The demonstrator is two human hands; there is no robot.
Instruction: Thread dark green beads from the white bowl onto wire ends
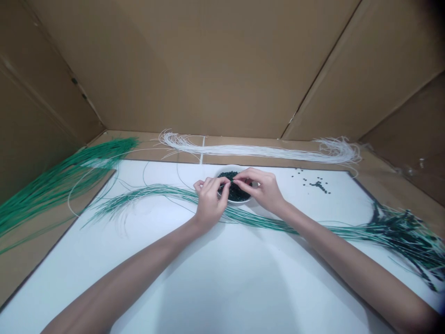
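Observation:
My left hand and my right hand meet over a small white bowl filled with dark green beads. Both hands are pinched, fingertips almost touching each other above the bowl. What each pinch holds is too small to name; it may be a bead and a thin string. A long bundle of green-and-white strings runs across the white sheet under both wrists and ends in a dark beaded cluster at the right.
A bundle of white strings lies along the back edge. A sheaf of green strings lies at the left. Several loose dark beads are scattered right of the bowl. Cardboard walls enclose the work surface.

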